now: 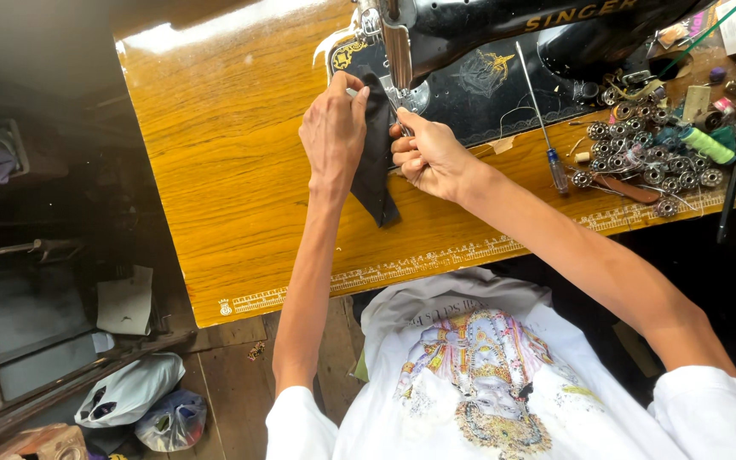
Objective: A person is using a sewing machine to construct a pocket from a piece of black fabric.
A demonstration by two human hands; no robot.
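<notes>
I see a small dark cloth piece [376, 162], narrow and limp, lying at the black sewing machine [504, 60] needle; my left hand [334, 128] fingers pinch its top edge, my right hand [428, 155] fingers press its side

A screwdriver [545, 119] lies on the wooden surface [232, 170] beside a heap of metal bobbins [641, 158] and a green thread spool [709, 145]. Plastic bags [142, 400] sit on the floor below.

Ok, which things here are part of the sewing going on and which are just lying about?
In use: left hand, right hand, dark fabric strip, black sewing machine.
Lying about: blue-handled screwdriver, metal bobbins, green thread spool, plastic bags.
</notes>
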